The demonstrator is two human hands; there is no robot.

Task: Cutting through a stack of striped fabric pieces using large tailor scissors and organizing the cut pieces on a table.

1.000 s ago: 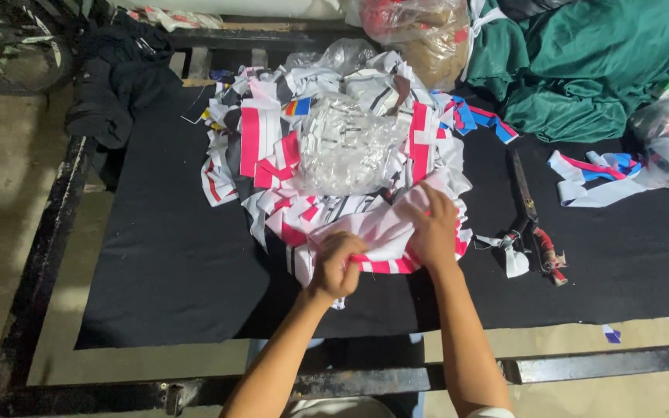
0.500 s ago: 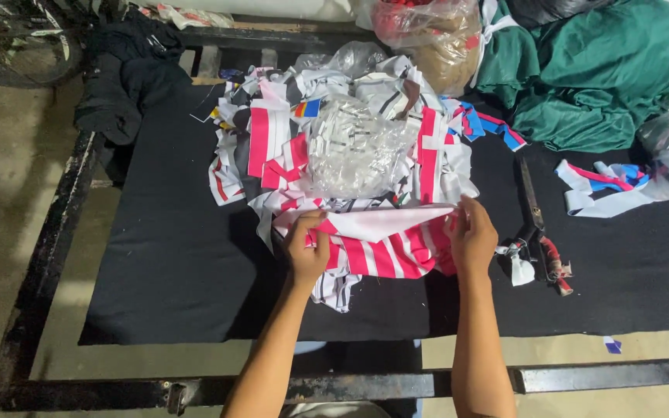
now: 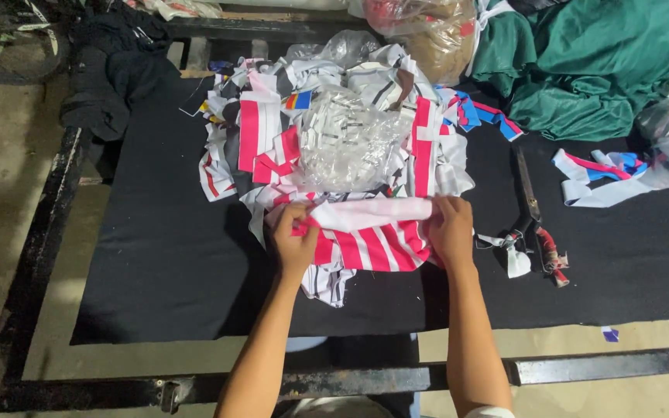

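Observation:
A pink-and-white striped fabric piece (image 3: 369, 236) is stretched flat between my two hands at the near edge of a heap of striped cloth scraps (image 3: 272, 147). My left hand (image 3: 296, 240) pinches its left end, my right hand (image 3: 451, 231) grips its right end. A clear plastic bag of small white pieces (image 3: 346, 143) rests on top of the heap, just beyond the held piece.
Black cloth (image 3: 156, 263) covers the metal-framed table. Scissors with wrapped handles (image 3: 537, 224) lie right of my right hand. Green fabric (image 3: 590, 70) and a stuffed plastic bag (image 3: 427, 31) sit at the back right, more scraps (image 3: 621, 174) at the right, dark clothing (image 3: 110, 77) at the back left.
My hands moved apart and spread the bunched striped piece out flat between them. It now lies a little farther up against the heap.

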